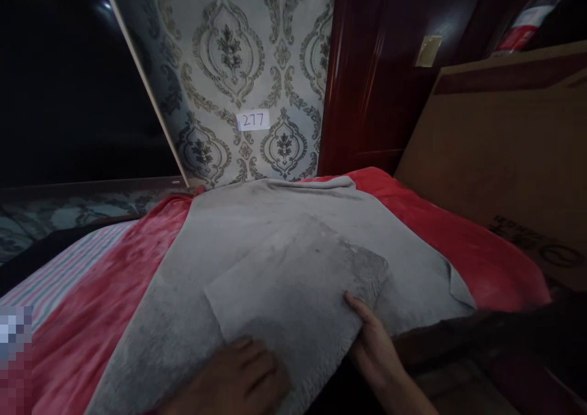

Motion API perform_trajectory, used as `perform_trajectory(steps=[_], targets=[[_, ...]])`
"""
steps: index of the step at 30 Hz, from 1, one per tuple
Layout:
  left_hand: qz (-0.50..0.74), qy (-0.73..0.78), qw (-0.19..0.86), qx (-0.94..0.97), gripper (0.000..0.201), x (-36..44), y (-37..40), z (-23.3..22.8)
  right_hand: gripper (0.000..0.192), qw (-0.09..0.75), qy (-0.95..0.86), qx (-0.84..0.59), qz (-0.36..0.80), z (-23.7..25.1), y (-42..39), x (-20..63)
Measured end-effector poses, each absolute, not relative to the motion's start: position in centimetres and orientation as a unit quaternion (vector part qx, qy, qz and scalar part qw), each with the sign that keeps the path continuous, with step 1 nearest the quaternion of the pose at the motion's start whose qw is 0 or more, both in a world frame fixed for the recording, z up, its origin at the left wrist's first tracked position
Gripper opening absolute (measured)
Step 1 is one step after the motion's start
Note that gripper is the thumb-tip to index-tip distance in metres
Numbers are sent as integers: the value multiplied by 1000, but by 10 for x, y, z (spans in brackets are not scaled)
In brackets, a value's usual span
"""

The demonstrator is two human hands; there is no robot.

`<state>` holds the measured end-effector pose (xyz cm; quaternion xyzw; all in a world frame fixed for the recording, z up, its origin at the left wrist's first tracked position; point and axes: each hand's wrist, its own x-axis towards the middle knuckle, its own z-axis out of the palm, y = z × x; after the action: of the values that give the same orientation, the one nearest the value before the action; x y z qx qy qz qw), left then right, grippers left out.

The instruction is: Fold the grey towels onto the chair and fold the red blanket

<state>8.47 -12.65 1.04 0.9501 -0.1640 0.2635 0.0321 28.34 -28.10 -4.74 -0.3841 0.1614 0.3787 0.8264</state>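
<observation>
A grey towel lay spread over a red blanket on a bed, its far edge reaching toward the wall. The near part of the towel had been folded over itself, forming a doubled flap with a rounded far corner sitting on top of the lower layer.

The left hand rested palm-down on the near portion of the folded flap, fingers loosely spread and flat against the fabric, pressing on it rather than closing round anything. The right hand sat at the right edge of the same flap, at the bottom of the view. Its thumb lay along the top of the fabric, pointing away from the person; the remaining fingers were hidden beneath or behind the edge, so it appeared to pinch the towel's edge, though the underside contact could not be confirmed.

To the left of the red blanket, a striped sheet was exposed. Beyond the bed stood a wall covered in damask-patterned wallpaper, bearing a small white label marked 277. A dark red wooden door adjoined the wallpaper on the right. A large brown cardboard box stood just beside the bed's right side. The lighting was dim, and the left background was too dark to read.
</observation>
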Motion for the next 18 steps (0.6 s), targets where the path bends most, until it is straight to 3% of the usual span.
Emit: perform_trajectory(steps=[3,9,12,18], targets=[[238,-72,178,952,32,103,-81,21,43,829,161,-380,377,-43,-283,285],[199,241,372,874,22,193,19,8,40,831,143,-390,370,-52,-282,284],[119,251,431,859,22,221,34,-3,38,826,125,-401,376,-47,-282,286],[38,230,553,800,41,219,17,7,36,808,94,-455,363,-15,-282,295]])
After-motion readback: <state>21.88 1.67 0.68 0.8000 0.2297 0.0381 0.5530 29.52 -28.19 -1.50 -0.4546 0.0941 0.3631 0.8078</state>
